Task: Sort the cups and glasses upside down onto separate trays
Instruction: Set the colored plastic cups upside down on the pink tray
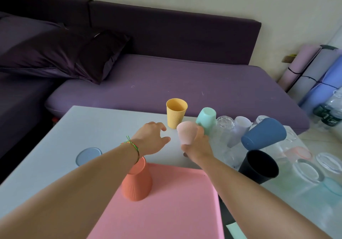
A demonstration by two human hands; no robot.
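Observation:
My right hand (199, 147) grips a pale pink ribbed cup (186, 132), held bottom-up above the table. My left hand (150, 139) hovers open just left of it, holding nothing. An orange cup (137, 183) stands upside down on the pink tray (166, 201) in front of me. A yellow cup (175, 112) stands upright at the table's far edge. A mint cup (206, 118) and a navy cup (263, 134) lie tilted among several clear glasses (224, 123). A black cup (259, 166) stands upright at the right.
A pale blue cup (87, 155) sits at the left of the white table (92, 124). More clear glasses (309, 171) crowd the right side. A purple sofa (166, 79) lies behind the table, rolled mats (314, 68) at the far right.

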